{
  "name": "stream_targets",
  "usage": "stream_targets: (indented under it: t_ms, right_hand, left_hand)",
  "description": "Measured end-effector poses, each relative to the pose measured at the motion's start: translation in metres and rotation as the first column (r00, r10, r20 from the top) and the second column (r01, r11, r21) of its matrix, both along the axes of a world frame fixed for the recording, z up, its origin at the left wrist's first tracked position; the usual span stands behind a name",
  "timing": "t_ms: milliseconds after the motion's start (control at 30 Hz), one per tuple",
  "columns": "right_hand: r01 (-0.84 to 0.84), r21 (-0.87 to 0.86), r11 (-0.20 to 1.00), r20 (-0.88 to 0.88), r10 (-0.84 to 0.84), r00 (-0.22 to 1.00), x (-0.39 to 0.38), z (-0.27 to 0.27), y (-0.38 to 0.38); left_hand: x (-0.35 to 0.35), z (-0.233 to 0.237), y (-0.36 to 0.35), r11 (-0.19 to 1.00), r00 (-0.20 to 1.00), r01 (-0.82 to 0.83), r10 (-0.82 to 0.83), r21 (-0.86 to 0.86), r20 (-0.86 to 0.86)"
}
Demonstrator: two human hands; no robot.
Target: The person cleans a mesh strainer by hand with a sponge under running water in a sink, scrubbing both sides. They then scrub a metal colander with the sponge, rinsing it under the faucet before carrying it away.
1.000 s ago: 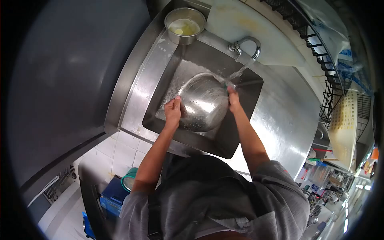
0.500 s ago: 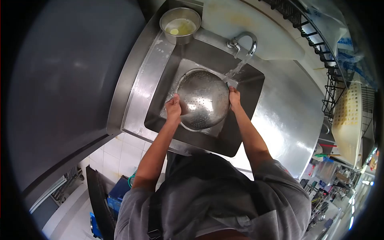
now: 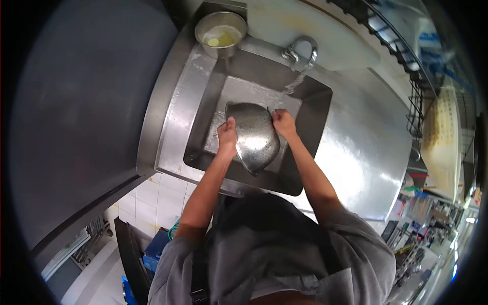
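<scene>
A metal colander with small holes is held tilted over the sink basin, its rounded outside facing up. My left hand is closed on its left rim. On the right, my right hand grips the rim near the top, fingers curled. Water runs from the curved chrome tap and falls into the basin behind the colander. The colander's inside is hidden from view.
A round metal bowl with yellowish liquid and a pale round piece stands at the sink's back left corner. A steel counter extends to the right. A wire rack and a yellowed plastic basket are at the far right.
The colander has tipped from a full round face to a steep tilt and come nearer to me, away from the water stream. Both hands have moved with it, still on the rim.
</scene>
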State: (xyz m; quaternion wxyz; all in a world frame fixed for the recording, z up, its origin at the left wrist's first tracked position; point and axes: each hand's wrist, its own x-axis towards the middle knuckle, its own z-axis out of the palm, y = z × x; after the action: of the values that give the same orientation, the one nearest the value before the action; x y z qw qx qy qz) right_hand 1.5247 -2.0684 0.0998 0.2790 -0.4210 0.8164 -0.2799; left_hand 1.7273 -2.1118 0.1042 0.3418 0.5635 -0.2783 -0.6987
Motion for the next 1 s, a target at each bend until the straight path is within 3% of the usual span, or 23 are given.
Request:
stream_targets:
  t_ms: [33,67,133,167,200,233,300,333,367,400,467,533,600,667,733,767,800,867,900,933,967,1000]
  right_hand:
    - [0.079,0.177,0.981,0.099,-0.098,0.990,-0.012,-0.001,-0.005]
    - [0.151,0.029,0.988,0.177,-0.154,0.972,0.008,0.023,-0.007]
    - [-0.120,-0.408,0.905,-0.234,0.023,0.972,0.046,0.044,-0.007]
    - [-0.352,-0.407,0.843,-0.414,0.173,0.894,0.068,0.058,-0.005]
    - [-0.382,-0.388,0.838,-0.486,0.166,0.858,0.085,0.076,-0.011]
    - [-0.410,-0.369,0.834,-0.555,0.156,0.817,0.094,0.089,-0.014]
    - [-0.174,-0.310,0.935,-0.221,0.107,0.969,0.054,0.067,-0.044]
    - [-0.063,-0.239,0.969,-0.038,0.055,0.998,0.025,0.049,-0.060]
    - [-0.057,-0.052,0.997,0.176,0.066,0.982,-0.014,0.032,-0.070]
    - [-0.090,0.127,0.988,0.376,0.036,0.926,-0.052,0.015,-0.069]
    - [0.101,0.090,0.991,0.570,-0.135,0.810,-0.077,-0.036,-0.026]
    - [0.436,0.238,0.868,0.768,-0.443,0.462,-0.073,-0.113,0.023]
    - [0.532,0.075,0.843,0.619,-0.458,0.638,-0.016,-0.053,0.049]
    - [0.488,-0.153,0.860,0.356,-0.413,0.838,0.028,-0.030,0.066]
    - [0.206,-0.446,0.871,-0.054,-0.256,0.965,0.061,0.013,0.070]
    - [0.019,-0.539,0.842,-0.274,-0.196,0.942,0.069,0.034,0.066]
    - [-0.123,-0.525,0.842,-0.357,-0.087,0.930,0.072,0.055,0.057]
    - [-0.411,-0.477,0.777,-0.520,0.128,0.845,0.072,0.087,0.025]
    - [-0.462,-0.428,0.777,-0.503,0.219,0.836,0.067,0.090,0.003]
    - [-0.522,-0.380,0.764,-0.482,0.319,0.816,0.059,0.094,-0.026]
    - [-0.595,-0.333,0.732,-0.455,0.428,0.781,0.056,0.097,-0.053]
    - [-0.445,-0.312,0.840,-0.271,0.371,0.889,0.058,0.110,-0.076]
  left_hand:
    - [-0.007,0.006,-0.002,0.999,0.999,0.044,-0.044,-0.027,-0.001]
    - [-0.013,-0.006,-0.004,0.998,1.000,0.001,-0.001,-0.060,0.007]
    - [-0.013,0.000,-0.017,0.995,0.999,0.020,-0.016,-0.099,0.045]
    - [-0.011,0.004,-0.015,0.994,0.997,0.028,-0.021,-0.108,0.071]
    - [-0.020,0.017,-0.012,0.990,0.989,-0.068,0.051,-0.123,-0.139]
    - [-0.018,0.026,-0.009,0.993,0.994,-0.038,0.026,-0.111,-0.106]
    - [-0.010,0.038,-0.007,0.995,0.999,0.015,-0.019,-0.095,-0.037]
    - [-0.001,0.011,-0.005,0.958,0.996,0.088,-0.086,-0.273,0.016]
    - [0.004,0.017,0.001,0.971,1.000,0.017,-0.016,-0.236,0.008]
    - [0.008,0.030,0.006,0.977,0.999,-0.054,0.054,-0.205,-0.003]
    - [0.013,0.040,-0.007,0.977,0.977,-0.197,0.189,-0.077,-0.099]
    - [0.026,0.036,-0.015,0.947,0.929,-0.306,0.319,0.098,-0.188]
    - [0.022,0.029,-0.017,0.909,0.889,-0.395,0.415,0.135,-0.194]
    - [0.020,0.015,-0.010,0.899,0.884,-0.420,0.436,0.126,-0.169]
    - [0.011,0.000,-0.015,0.868,0.864,-0.463,0.488,0.181,-0.128]
    - [0.007,-0.001,-0.018,0.848,0.850,-0.489,0.516,0.204,-0.109]
    - [0.006,0.001,-0.016,0.874,0.850,-0.449,0.481,0.183,-0.215]
    - [-0.005,-0.005,-0.011,0.931,0.936,-0.350,0.353,0.108,-0.010]
    - [-0.009,0.031,-0.001,0.948,0.942,-0.306,0.315,0.088,-0.115]
    - [-0.020,-0.021,0.004,0.952,0.947,-0.307,0.306,0.004,-0.100]
    - [-0.014,0.009,0.017,0.989,0.910,-0.142,0.111,-0.048,-0.400]
    - [-0.017,-0.006,0.025,0.998,0.859,-0.066,0.058,0.002,-0.509]
